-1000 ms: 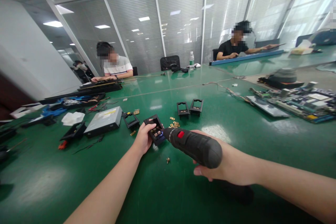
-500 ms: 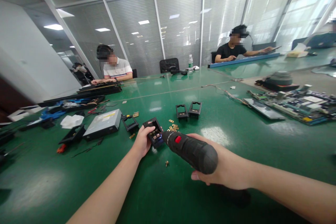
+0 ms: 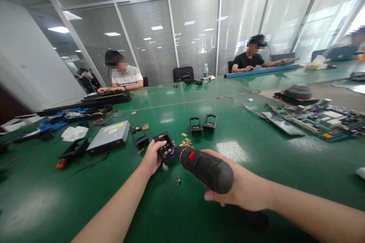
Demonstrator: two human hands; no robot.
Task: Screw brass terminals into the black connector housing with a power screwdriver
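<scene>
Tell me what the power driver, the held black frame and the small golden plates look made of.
Power driver: likely plastic, dull black with soft highlights. Held black frame: probably moulded plastic, matte with plain edges. Small golden plates: metal, perhaps brass, given their yellow shine.

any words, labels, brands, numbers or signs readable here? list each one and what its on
None can be read with certainty.
Black power driver: pale marks around its collar, too small to read.
Silver drive box: pale and yellow label on top, too blurred to read.
Bottle: green label, too small to read.
</scene>
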